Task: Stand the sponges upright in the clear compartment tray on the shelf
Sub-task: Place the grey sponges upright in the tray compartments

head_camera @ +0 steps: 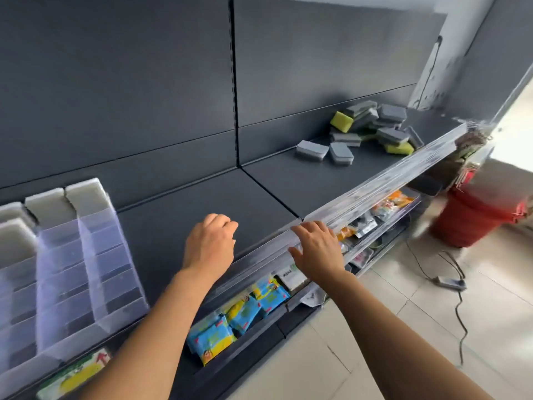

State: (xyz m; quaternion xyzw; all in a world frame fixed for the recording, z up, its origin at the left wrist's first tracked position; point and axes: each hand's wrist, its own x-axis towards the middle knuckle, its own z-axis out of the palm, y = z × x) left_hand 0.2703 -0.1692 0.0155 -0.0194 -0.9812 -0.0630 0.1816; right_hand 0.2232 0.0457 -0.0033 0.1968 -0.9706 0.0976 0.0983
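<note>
A: What is the surface, and what room is this?

B: A dark grey shelf point(219, 203) with a grey back panel point(115, 82) fills the upper and middle frame. A clear price rail point(375, 180) runs along its front edge. At right there is pale tiled floor point(403, 342), a red bucket point(473, 217) and a black cable point(458, 313).

A: Any writing you can read?

B: None. The blue and yellow packets point(236, 321) on the lower shelf at bottom centre carry print, but it is too blurred to read.

A: Where are the sponges?

B: A loose pile of grey and yellow-green sponges point(372, 131) lies at upper right, well apart from both hands. The clear compartment tray point(95, 284) sits at lower left. A few pale sponges point(49, 203) stand in its back compartments.

A: And the hands?

B: The left hand point(210, 243) hovers over the bare shelf at centre, fingers loosely curled, holding nothing. The right hand point(317, 249) is just beside it at the shelf's front rail, fingers spread, also empty.
</note>
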